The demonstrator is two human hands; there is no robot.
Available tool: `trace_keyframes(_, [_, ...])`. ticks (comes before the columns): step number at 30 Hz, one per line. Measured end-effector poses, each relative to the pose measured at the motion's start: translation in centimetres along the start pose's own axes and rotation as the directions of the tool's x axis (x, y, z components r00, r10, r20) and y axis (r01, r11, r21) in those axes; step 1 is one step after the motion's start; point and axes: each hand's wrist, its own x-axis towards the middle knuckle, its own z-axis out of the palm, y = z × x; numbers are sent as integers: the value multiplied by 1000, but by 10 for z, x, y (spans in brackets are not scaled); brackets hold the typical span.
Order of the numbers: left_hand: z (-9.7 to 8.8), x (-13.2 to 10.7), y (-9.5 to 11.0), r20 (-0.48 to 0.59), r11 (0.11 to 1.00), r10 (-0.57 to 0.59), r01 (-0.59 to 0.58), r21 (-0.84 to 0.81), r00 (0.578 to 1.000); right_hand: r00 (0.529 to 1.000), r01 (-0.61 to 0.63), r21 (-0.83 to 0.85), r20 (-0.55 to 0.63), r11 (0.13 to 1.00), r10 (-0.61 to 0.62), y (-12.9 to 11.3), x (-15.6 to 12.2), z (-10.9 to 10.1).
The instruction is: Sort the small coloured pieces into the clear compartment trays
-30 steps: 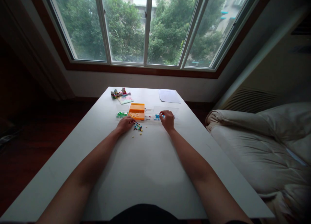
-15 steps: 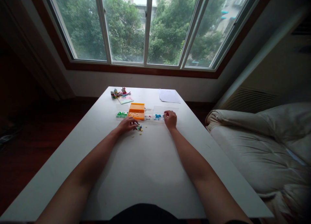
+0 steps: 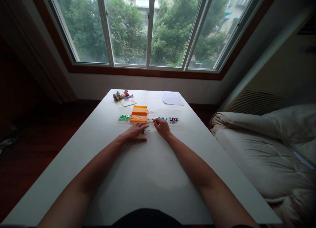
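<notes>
My left hand [image 3: 135,132] lies over a small pile of mixed toy bricks [image 3: 143,131], its thumb and fingers spread apart around it. Most of the pile is hidden under that hand. My right hand [image 3: 162,127] has its fingers pinched together beside a few red pieces [image 3: 152,119] in a clear box; anything between the fingertips is too small to make out. Blue bricks [image 3: 163,118] show partly behind this hand, and dark brown bricks [image 3: 173,119] sit in the box to its right. Left of the hands are an orange case [image 3: 139,109] holding small orange pieces and a clear box of green bricks [image 3: 124,117].
At the table's [image 3: 143,182] far left stand small built figures [image 3: 120,96] beside a colourful booklet [image 3: 128,101]. White papers [image 3: 172,98] lie at the far right. A window [image 3: 148,33] is beyond the table, and a cushioned sofa [image 3: 259,145] is on the right.
My right hand has moved left from the dark brown bricks to the red pieces, uncovering the brown ones. My left hand has shifted right and spread over the brick pile.
</notes>
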Motion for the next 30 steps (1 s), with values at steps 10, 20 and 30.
trace_keyframes(10, [16,16,9,-109,992,25,-11,128,994,999,-21,8,38,1000,20,4,-2,6])
trace_keyframes(20, [3,16,13,-128,999,16,-21,-36,992,981,-194,106,-7,975,196,11,2,5])
trace_keyframes(30, [11,12,15,-133,995,-42,53,85,990,996,-90,-10,25,996,90,5,-1,8])
